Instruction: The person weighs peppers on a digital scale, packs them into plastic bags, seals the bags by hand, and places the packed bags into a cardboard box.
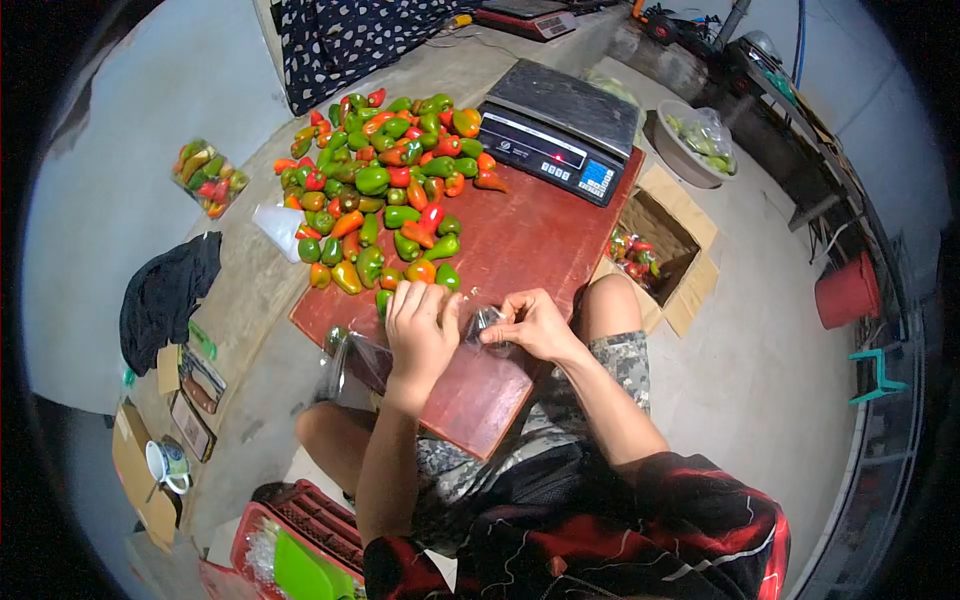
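My right hand (532,326) pinches a clear plastic bag (486,322) between thumb and fingers, just above the red tabletop (480,405). My left hand (422,325) is beside it, back upward, fingers stretched out and thumb apart; no held thing shows in it. Its fingertips are close to the near edge of a large heap of green, red and orange peppers (372,181). Left of that wrist, another clear plastic bag (366,362) lies at the table edge, with a green pepper (336,337) by it. What is under my left palm is hidden.
A digital scale (548,128) stands at the table's far right. Below it on the floor is an open cardboard box (658,222) with bagged peppers. A round basin (664,150) sits farther right. A red crate (300,515) is at lower left, a mug (166,464) farther left.
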`<state>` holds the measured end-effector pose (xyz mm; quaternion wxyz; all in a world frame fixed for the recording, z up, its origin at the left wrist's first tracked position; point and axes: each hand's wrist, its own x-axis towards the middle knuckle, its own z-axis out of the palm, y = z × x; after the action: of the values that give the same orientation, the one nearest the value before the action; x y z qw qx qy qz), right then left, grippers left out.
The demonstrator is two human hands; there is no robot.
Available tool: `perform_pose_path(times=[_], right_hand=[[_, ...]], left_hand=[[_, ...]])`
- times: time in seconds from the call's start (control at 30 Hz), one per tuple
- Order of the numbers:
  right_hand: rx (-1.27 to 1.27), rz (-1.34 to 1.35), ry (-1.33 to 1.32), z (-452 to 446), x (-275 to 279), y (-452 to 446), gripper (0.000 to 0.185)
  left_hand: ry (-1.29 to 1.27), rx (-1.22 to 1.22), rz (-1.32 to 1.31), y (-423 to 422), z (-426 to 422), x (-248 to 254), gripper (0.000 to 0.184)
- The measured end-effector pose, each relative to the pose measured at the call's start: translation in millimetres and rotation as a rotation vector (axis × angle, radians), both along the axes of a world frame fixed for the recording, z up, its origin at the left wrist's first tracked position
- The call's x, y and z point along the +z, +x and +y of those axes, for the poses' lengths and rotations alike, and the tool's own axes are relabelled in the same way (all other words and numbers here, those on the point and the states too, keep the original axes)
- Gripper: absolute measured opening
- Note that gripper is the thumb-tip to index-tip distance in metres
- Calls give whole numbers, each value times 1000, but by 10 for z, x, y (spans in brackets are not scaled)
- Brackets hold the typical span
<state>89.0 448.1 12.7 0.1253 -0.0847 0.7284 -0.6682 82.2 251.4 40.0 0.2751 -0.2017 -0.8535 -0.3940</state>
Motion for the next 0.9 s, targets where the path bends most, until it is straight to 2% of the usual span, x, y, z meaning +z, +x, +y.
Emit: perform_pose_path(times=[0.1,0.17,0.2,0.23,0.3,0.37,0.43,0.5,0.57,0.6,0.63,0.7,0.73,0.77,0.83,0.9], right_hand=[[-21,-9,11,-53,27,-5,35],[-26,153,63,-66,-92,-36,35],[-31,182,62,-97,-103,-33,38],[-25,179,65,-118,-34,-12,38],[111,93,25,-136,145,31,41],[142,80,-40,-133,155,6,45],[-36,-40,-164,-146,84,-73,47],[-59,-9,-115,-126,65,-111,48],[-170,28,-48,-101,16,-152,46],[-206,216,168,-70,6,-207,43],[-301,209,227,-51,-11,-227,39],[-382,307,529,20,58,-238,34],[-381,308,532,9,54,-254,34],[-386,350,523,-19,33,-270,28],[-387,389,512,-49,-31,-297,21],[-279,90,-73,-77,-60,-342,12]], left_hand=[[-17,21,-76,127,22,142,17],[97,-279,-850,188,37,253,23],[261,-395,-824,175,53,-12,23],[267,-391,-826,161,49,-109,23],[733,-525,-990,120,18,-241,15],[745,-538,-1017,86,-37,-326,14],[1029,-566,-982,88,0,-344,11],[1022,-559,-977,56,15,-373,13],[1011,-433,-905,64,44,-310,15],[1012,-429,-905,71,13,-317,15],[1101,-483,-934,75,-26,-327,18],[1193,-540,-964,82,-27,-335,23],[1308,-591,-990,87,-7,-329,23],[1423,-640,-1015,97,11,-319,23],[1451,-615,-1032,109,38,-208,24],[1476,-594,-1044,75,17,-149,25]])
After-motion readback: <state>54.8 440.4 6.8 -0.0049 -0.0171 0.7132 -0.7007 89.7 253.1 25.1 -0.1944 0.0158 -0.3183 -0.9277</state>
